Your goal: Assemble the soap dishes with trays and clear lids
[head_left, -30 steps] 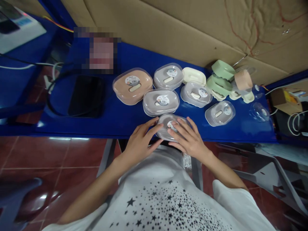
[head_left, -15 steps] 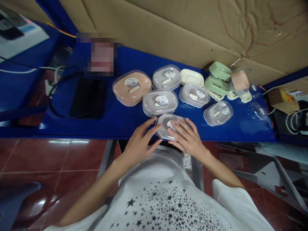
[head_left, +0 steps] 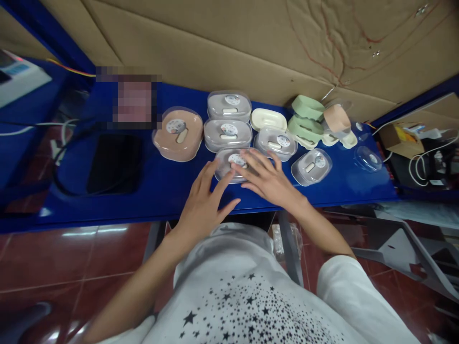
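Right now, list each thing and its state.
Nearest grey box: lidded
Left hand: fingers spread, at its left
Right hand: fingers spread over its top
Four other grey boxes: lidded
Peach box: lidded
Cream dish: uncovered
Green dishes: uncovered
Clear lid: loose
Cardboard box: open

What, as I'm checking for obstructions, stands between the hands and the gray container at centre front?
Nothing visible: the left hand is at the left side of the gray container, and the right hand lies over its top.

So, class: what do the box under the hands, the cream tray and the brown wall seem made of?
Box: probably smooth grey plastic under a clear lid with a shiny edge.
Tray: likely smooth moulded plastic, from its rounded corners.
Wall: matt, creased, seemingly cardboard, though heavy paper is possible.
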`<control>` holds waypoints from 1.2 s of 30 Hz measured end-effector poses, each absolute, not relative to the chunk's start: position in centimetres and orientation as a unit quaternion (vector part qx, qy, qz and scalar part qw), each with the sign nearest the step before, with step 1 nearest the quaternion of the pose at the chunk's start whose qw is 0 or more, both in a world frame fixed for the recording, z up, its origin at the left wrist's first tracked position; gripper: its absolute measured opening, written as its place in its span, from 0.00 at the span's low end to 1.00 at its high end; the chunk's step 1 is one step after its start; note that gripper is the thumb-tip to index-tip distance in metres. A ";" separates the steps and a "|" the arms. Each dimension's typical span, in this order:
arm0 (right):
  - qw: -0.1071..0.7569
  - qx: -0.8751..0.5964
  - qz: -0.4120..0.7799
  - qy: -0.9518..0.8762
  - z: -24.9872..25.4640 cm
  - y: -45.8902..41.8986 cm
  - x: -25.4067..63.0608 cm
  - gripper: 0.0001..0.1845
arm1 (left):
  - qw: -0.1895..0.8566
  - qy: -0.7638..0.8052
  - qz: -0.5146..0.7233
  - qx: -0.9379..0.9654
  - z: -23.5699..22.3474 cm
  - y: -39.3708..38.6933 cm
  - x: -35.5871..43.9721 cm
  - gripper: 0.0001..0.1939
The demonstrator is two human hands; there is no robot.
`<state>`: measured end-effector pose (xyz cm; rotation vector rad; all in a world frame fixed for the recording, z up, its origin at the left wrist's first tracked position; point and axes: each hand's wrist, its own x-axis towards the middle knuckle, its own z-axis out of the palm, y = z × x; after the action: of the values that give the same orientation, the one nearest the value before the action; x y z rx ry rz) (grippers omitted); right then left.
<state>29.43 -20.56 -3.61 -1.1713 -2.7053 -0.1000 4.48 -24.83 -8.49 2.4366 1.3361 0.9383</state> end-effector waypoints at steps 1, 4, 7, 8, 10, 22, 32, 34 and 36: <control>0.105 -0.407 -0.033 -0.907 -2.7 -19.3 30.0 0.30 | 0.088 0.450 0.310 0.833 -8.5 -24.9 4.6 0.35; 0.105 -0.501 -0.040 -0.858 0.1 -14.5 32.9 0.25 | 0.064 0.452 0.291 0.841 -8.8 -24.9 4.8 0.31; 0.036 -0.577 -0.033 -0.815 2.0 -8.9 36.4 0.21 | 0.054 0.461 0.287 0.838 -9.1 -24.8 4.9 0.31; 0.012 -0.584 -0.023 -0.811 2.3 -7.4 37.3 0.19 | 0.052 0.464 0.288 0.836 -9.1 -24.8 4.9 0.31; -0.029 -0.589 -0.006 -0.807 2.7 -5.4 38.6 0.16 | 0.049 0.472 0.288 0.832 -9.2 -24.9 4.9 0.31; -0.039 -0.700 -0.053 -0.711 0.3 -11.2 43.8 0.19 | 0.069 0.498 0.270 0.821 -9.0 -24.2 5.4 0.39; 0.154 -0.455 -0.039 -0.876 1.9 -23.7 34.6 0.13 | 0.094 0.392 0.413 0.817 -7.6 -28.1 5.6 0.45; 0.122 -0.345 -0.003 -0.931 0.6 -26.0 31.6 0.15 | 0.086 0.388 0.388 0.832 -7.8 -28.6 5.6 0.35; 0.121 -0.273 0.026 -0.954 -0.2 -25.7 30.1 0.16 | 0.078 0.395 0.363 0.841 -8.2 -28.6 5.3 0.24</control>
<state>30.12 -25.71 -0.16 -0.7984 -2.7865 0.0769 5.26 -28.60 -8.19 2.5164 1.1818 1.0862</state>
